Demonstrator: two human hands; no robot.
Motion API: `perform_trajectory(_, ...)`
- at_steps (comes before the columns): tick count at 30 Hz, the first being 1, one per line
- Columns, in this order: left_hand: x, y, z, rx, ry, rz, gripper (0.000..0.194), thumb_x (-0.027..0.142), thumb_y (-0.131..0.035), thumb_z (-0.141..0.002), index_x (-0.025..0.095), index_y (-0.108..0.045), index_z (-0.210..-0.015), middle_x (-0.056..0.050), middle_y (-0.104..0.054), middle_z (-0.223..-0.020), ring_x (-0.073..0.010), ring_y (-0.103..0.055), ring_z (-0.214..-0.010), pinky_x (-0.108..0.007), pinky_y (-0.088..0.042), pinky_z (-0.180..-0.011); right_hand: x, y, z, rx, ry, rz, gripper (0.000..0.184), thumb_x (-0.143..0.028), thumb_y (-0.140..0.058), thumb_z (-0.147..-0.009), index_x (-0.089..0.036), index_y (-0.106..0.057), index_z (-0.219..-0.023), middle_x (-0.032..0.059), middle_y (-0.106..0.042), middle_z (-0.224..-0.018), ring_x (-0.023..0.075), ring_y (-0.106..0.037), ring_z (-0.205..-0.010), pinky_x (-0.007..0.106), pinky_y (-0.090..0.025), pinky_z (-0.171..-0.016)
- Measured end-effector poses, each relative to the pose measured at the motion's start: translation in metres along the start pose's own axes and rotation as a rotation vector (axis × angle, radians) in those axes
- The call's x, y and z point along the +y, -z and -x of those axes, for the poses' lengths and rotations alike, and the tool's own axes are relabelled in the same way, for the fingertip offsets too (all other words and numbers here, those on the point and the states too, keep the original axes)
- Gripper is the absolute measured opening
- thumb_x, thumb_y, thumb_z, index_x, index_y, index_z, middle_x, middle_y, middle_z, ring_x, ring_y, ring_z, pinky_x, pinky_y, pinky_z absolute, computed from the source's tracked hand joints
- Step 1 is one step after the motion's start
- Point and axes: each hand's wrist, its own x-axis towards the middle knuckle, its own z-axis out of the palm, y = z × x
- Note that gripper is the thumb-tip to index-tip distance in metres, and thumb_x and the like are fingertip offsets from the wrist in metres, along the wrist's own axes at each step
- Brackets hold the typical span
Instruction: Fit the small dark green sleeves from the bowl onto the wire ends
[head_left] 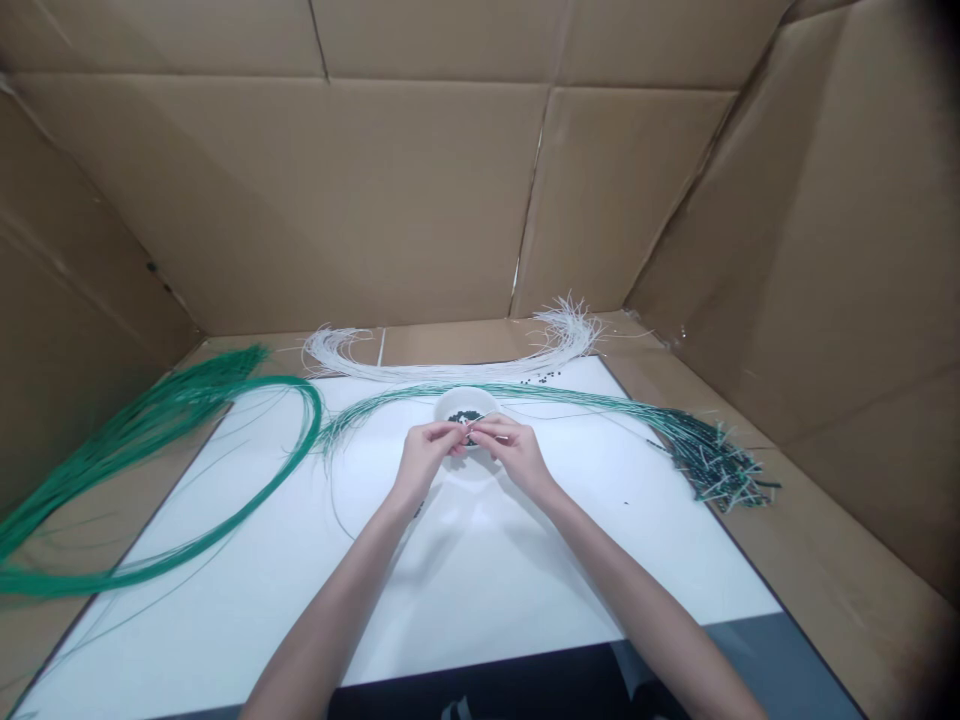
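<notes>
Over the near rim of a small white bowl (442, 401), my left hand (430, 452) and my right hand (517, 452) meet with their fingertips almost touching. Both are closed in a pinch. What lies between the fingers is too small to make out. Dark beads or bits (465, 415) and a few white ones lie in the bowl, partly hidden by my fingers. Just behind the hands, a bundle of thin green strands (592, 398) stretches across the board, its dark, frayed-looking end (716, 465) at the right.
Large loops of green strands (247, 515) cover the left side. A curved bundle of white strands (450, 373) lies along the back, with several small dark bits (546, 378) near it. Cardboard walls (427, 200) enclose the white board (480, 590) at the back and sides.
</notes>
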Motion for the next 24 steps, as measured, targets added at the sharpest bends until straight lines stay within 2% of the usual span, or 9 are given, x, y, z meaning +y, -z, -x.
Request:
perform_trajectory(3,0.001,-0.001,0.001,0.015,0.01,-0.004,0.02,0.028,-0.061,-0.064,0.01,-0.067,-0.07,-0.002,-0.06,-0.058,-0.0095,-0.05,-0.053,-0.021,-0.04,-0.054,-0.002,-0.002,0.002,0.005,0.065,0.059,0.018,-0.026,-0.054,-0.076,-0.02,-0.069,-0.084,0.006,-0.062,-0.084,0.0154,-0.057,-0.08,0.026,-0.047,-0.067)
perform_trajectory(5,0.001,-0.002,0.002,0.047,0.015,-0.013,0.019,0.026,-0.06,-0.064,0.01,-0.067,-0.069,-0.001,-0.059,-0.054,-0.0092,-0.049,-0.051,-0.02,-0.039,-0.053,-0.002,-0.005,0.005,0.015,0.136,0.156,0.019,-0.025,-0.053,-0.077,-0.02,-0.068,-0.088,0.0059,-0.06,-0.084,0.0141,-0.056,-0.076,0.025,-0.047,-0.065)
perform_trajectory(8,0.0,-0.004,0.004,0.106,-0.012,-0.038,0.018,0.024,-0.058,-0.064,0.01,-0.067,-0.07,-0.001,-0.058,-0.054,-0.0091,-0.048,-0.051,-0.02,-0.038,-0.052,0.002,-0.011,0.009,0.014,0.319,0.387,0.027,-0.022,-0.046,-0.08,-0.018,-0.062,-0.102,0.0081,-0.056,-0.09,0.0114,-0.054,-0.065,0.024,-0.046,-0.058)
perform_trajectory(11,-0.001,-0.005,0.006,0.12,-0.052,-0.064,0.022,0.029,-0.057,-0.066,0.01,-0.067,-0.074,-0.002,-0.06,-0.059,-0.0097,-0.048,-0.054,-0.02,-0.038,-0.053,0.008,-0.014,0.012,-0.01,0.502,0.644,0.035,-0.018,-0.04,-0.082,-0.015,-0.052,-0.115,0.0125,-0.054,-0.098,0.0132,-0.055,-0.069,0.026,-0.048,-0.06)
perform_trajectory(15,0.0,-0.005,0.006,0.102,-0.082,-0.094,0.029,0.036,-0.056,-0.068,0.01,-0.066,-0.075,-0.002,-0.059,-0.06,-0.0104,-0.048,-0.056,-0.02,-0.038,-0.054,0.009,-0.013,0.012,-0.019,0.586,0.842,0.038,-0.017,-0.038,-0.083,-0.012,-0.047,-0.119,0.0152,-0.056,-0.098,0.0164,-0.057,-0.072,0.027,-0.048,-0.059)
perform_trajectory(19,0.003,-0.002,0.005,0.051,-0.074,-0.118,0.029,0.037,-0.058,-0.067,0.01,-0.067,-0.075,-0.002,-0.06,-0.06,-0.0107,-0.049,-0.056,-0.021,-0.038,-0.055,0.004,-0.005,0.009,-0.023,0.568,0.716,0.033,-0.017,-0.038,-0.083,-0.015,-0.053,-0.113,0.0116,-0.058,-0.095,0.0132,-0.056,-0.07,0.025,-0.048,-0.061)
perform_trajectory(24,0.007,0.001,0.003,-0.137,0.008,-0.125,0.024,0.034,-0.059,-0.067,0.011,-0.067,-0.067,0.001,-0.053,-0.049,-0.0084,-0.043,-0.048,-0.02,-0.034,-0.049,-0.006,0.014,0.001,-0.036,0.449,0.418,0.018,-0.023,-0.049,-0.08,-0.02,-0.066,-0.084,0.005,-0.06,-0.078,0.0118,-0.054,-0.065,0.023,-0.044,-0.057)
